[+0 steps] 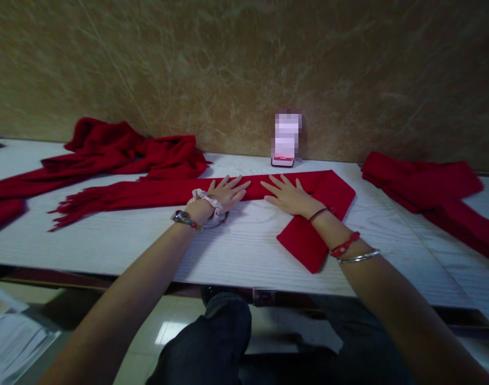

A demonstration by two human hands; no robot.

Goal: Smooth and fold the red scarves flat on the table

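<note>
A red scarf [164, 193] lies lengthwise across the white table, its fringed end to the left. At the right it folds over at an angle, and a short flap points back toward me. My left hand [227, 195] rests flat on the middle of the strip, fingers spread. Further right, my right hand [288, 197] also lies flat on the scarf beside the fold, with its fingers apart. The right wrist passes over the folded part and hides some of it. Neither hand grips the cloth.
Crumpled red cloth [136, 152] lies at the back left, and another red piece [424, 184] at the right. A phone [286, 139] leans upright against the marbled wall [212, 69]. Papers [15, 342] sit below the table's [236, 262] front edge at the left.
</note>
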